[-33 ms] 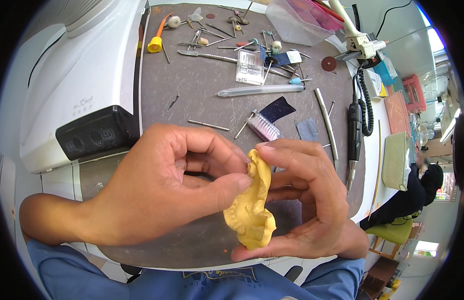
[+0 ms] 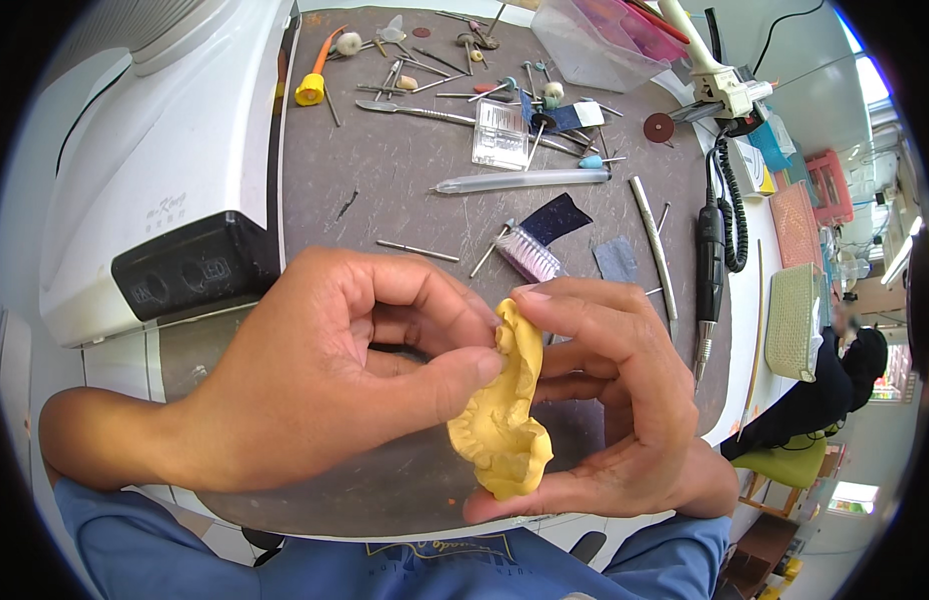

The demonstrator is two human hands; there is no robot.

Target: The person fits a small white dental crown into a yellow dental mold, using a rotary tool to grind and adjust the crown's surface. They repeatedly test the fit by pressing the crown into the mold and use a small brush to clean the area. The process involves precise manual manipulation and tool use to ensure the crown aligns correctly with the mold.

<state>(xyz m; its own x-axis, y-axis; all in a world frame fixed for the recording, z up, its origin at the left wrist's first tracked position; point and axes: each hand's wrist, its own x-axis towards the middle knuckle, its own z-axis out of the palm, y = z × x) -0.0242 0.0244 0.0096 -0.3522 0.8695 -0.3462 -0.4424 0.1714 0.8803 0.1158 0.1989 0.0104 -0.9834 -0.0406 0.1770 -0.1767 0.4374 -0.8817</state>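
Note:
A yellow dental plaster cast (image 2: 503, 430) with an uneven, ridged rim is held above the near part of the grey work mat. My right hand (image 2: 620, 400) spans it from the right: the index finger presses its upper end and the thumb supports its lower end. At the cast's upper left edge, the thumb and bent fingers of my left hand (image 2: 355, 360) close on it; whether something small sits between those fingertips is hidden. Just beyond my hands lie a clear case of small burs (image 2: 533, 254), a dark abrasive paper piece (image 2: 557, 219) and a thin metal bur (image 2: 418, 251).
A white machine (image 2: 185, 160) stands at the left. Farther back lie a translucent pen-shaped tool (image 2: 525, 181), a metal carving knife (image 2: 415, 111) and several rotary bits. At the right are a black handpiece (image 2: 710, 260) with coiled cord and a pale green basket (image 2: 793, 325); a person sits beyond.

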